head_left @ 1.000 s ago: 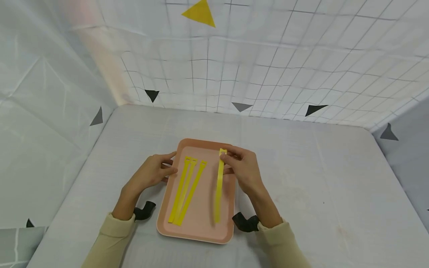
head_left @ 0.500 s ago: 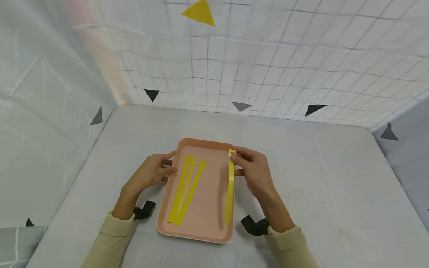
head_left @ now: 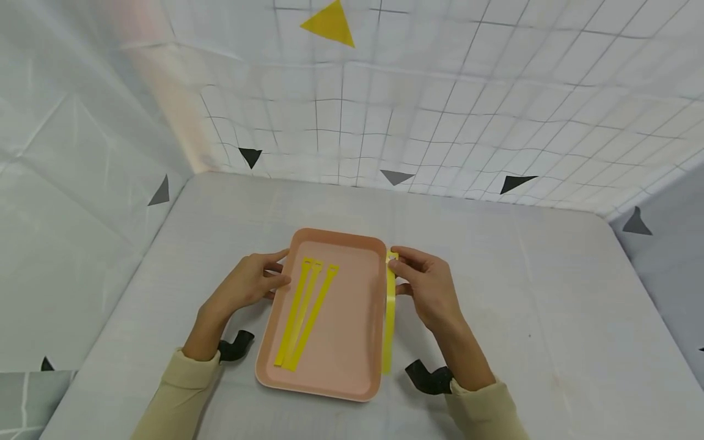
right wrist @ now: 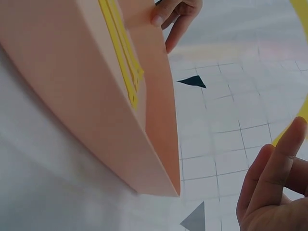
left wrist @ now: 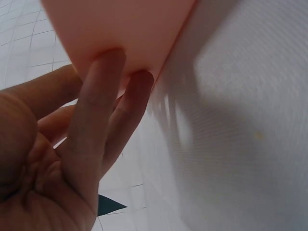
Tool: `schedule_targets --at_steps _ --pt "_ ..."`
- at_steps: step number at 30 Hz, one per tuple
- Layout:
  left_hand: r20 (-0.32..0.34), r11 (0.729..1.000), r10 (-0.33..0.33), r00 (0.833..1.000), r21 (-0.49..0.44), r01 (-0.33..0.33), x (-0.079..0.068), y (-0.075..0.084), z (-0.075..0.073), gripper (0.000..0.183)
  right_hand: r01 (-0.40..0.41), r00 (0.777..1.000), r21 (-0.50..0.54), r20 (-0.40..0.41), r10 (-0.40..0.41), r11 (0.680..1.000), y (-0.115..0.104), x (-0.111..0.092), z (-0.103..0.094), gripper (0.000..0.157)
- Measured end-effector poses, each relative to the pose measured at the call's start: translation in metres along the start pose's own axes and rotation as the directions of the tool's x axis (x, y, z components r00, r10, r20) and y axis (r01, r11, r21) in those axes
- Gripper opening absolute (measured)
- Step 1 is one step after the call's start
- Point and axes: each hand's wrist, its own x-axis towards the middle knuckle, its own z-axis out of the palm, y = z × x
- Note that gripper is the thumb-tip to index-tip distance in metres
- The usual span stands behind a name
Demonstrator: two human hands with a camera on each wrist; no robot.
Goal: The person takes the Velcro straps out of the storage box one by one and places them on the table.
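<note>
A shallow pink tray (head_left: 354, 324) rests on the table, with three yellow cable straps (head_left: 318, 307) lying side by side in its left half. My left hand (head_left: 247, 284) grips the tray's left edge, thumb over the rim; the left wrist view shows its fingers (left wrist: 103, 86) pressed against the outside. Just past the tray's right edge, my right hand (head_left: 431, 290) pinches another yellow cable strap (head_left: 390, 311) by its slotted head, and the strap's tail points toward me. In the right wrist view this strap is cut off by the frame edge.
A white cloth covers the table (head_left: 528, 293). Behind it rises a white gridded sheet (head_left: 330, 116) with coloured triangles; another sheet hangs at the left. Black curved pieces (head_left: 429, 379) sit at both wrists, by the sleeve cuffs.
My right hand has carried the pinched strap rightward, from over the tray to just beyond its right edge. The left hand, tray and three lying straps have stayed in place.
</note>
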Motion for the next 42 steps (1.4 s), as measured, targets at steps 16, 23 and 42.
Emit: schedule_targets --at_steps 16,23,42 --pt "0.003 1.000 0.002 1.000 -0.001 -0.002 -0.001 0.000 0.001 0.064 -0.016 0.998 0.034 -0.059 0.018 0.999 0.004 -0.006 -0.016 0.033" --pt "-0.003 1.000 0.010 1.000 0.022 -0.010 -0.002 0.001 0.001 0.062 -0.016 0.997 0.040 -0.077 0.019 0.999 0.007 -0.007 -0.019 0.034" --pt "0.001 1.000 0.017 1.000 0.020 -0.017 -0.001 0.002 0.002 0.062 -0.045 0.993 -0.056 -0.108 0.039 0.997 0.020 -0.001 -0.035 0.033"
